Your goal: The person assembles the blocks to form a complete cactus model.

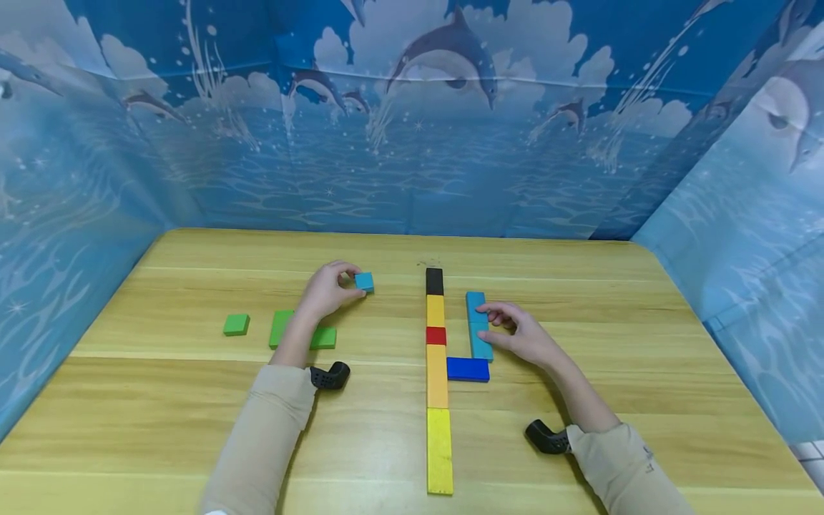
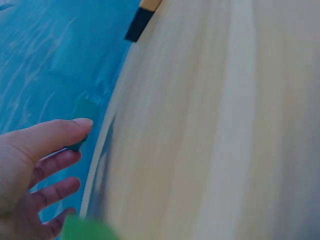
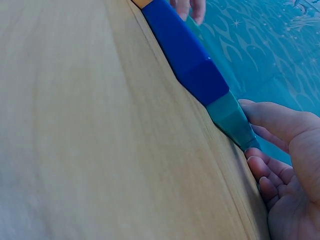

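Observation:
My left hand (image 1: 327, 290) pinches a small light blue block (image 1: 364, 282) between thumb and fingers, left of the central row. In the left wrist view the thumb covers part of this block (image 2: 86, 111). On the other side, my right hand (image 1: 524, 335) touches two light blue blocks lying end to end, the farther block (image 1: 476, 303) and the nearer block (image 1: 480, 345). Its thumb and index fingertips lie apart on them, with the other fingers loosely bent. A dark blue block (image 1: 468, 369) lies crosswise between the nearer light blue block and the row.
The straight row runs from a black block (image 1: 434, 281) through an orange-yellow block (image 1: 435, 310), a red block (image 1: 435, 335) and an orange block (image 1: 437, 375) to a long yellow block (image 1: 440, 450). Green blocks (image 1: 324, 338) lie beside my left forearm; a green square block (image 1: 236, 324) sits farther left.

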Demonstrator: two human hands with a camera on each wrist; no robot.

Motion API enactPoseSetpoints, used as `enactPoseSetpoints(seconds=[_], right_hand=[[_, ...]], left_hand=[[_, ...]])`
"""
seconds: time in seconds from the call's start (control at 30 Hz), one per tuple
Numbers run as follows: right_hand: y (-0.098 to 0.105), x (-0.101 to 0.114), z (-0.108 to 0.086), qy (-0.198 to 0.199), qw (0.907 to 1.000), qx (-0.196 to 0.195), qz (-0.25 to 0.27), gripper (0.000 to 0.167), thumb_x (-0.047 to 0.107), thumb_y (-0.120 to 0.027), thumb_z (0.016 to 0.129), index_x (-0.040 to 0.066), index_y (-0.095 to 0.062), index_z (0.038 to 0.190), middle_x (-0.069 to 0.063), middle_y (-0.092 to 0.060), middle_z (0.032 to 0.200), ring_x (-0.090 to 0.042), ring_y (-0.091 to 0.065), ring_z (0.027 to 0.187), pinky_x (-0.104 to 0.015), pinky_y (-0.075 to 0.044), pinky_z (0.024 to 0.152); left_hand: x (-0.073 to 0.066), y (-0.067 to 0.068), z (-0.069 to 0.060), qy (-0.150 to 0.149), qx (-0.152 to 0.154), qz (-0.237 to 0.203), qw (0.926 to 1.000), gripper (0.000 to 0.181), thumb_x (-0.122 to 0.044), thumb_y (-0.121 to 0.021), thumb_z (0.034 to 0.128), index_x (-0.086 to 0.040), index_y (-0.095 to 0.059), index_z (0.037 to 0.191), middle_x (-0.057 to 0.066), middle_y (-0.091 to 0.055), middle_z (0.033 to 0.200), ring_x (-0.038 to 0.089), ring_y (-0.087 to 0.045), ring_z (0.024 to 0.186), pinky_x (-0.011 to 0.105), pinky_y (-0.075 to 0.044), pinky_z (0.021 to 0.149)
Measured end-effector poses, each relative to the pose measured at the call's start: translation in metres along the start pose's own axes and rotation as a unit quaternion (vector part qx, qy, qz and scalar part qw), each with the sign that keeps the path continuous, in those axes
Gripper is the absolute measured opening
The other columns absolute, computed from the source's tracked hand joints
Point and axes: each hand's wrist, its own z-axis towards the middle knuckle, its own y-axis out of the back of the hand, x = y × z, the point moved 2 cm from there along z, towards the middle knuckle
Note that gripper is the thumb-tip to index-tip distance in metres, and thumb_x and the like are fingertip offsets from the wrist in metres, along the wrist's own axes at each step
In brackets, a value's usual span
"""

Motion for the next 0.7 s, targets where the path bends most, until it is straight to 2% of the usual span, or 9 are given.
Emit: enactPoseSetpoints(seconds=[0.27, 0.47, 0.7], right_hand=[[0.0, 0.0, -0.001, -0.002, 1.0, 0.0, 0.004, 0.04, 0.007, -0.064, 0.085, -0.004, -0.052, 0.122, -0.018, -0.05, 0.099, -0.031, -0.042, 0.09, -0.027, -0.036, 0.072], [0.0, 0.0, -0.001, -0.004, 1.0, 0.0, 0.004, 0.04, 0.008, -0.064, 0.085, -0.004, -0.052, 0.121, -0.018, -0.05, 0.098, -0.03, -0.042, 0.089, -0.027, -0.036, 0.071], [0.0, 0.002, 0.0, -0.005, 0.9999, 0.001, 0.009, 0.04, 0.006, -0.063, 0.085, -0.005, -0.052, 0.122, -0.02, -0.05, 0.099, -0.033, -0.042, 0.089, -0.026, -0.034, 0.071]], left_hand=[[-0.021, -0.022, 0.02, -0.001, 0.007, -0.011, 0.9999, 0.037, -0.019, -0.07, 0.0811, -0.009, -0.061, 0.115, 0.008, -0.057, 0.107, 0.023, -0.049, 0.088, 0.036, -0.041, 0.073], [-0.032, -0.04, 0.034, -0.004, 0.002, -0.004, 1.0, 0.04, -0.02, -0.07, 0.0814, -0.008, -0.06, 0.118, 0.009, -0.058, 0.109, 0.024, -0.052, 0.097, 0.038, -0.043, 0.082], [-0.04, -0.055, 0.049, -0.008, -0.016, 0.012, 0.9998, 0.04, -0.021, -0.069, 0.0825, -0.011, -0.059, 0.12, 0.008, -0.059, 0.111, 0.024, -0.051, 0.105, 0.042, -0.039, 0.091]])
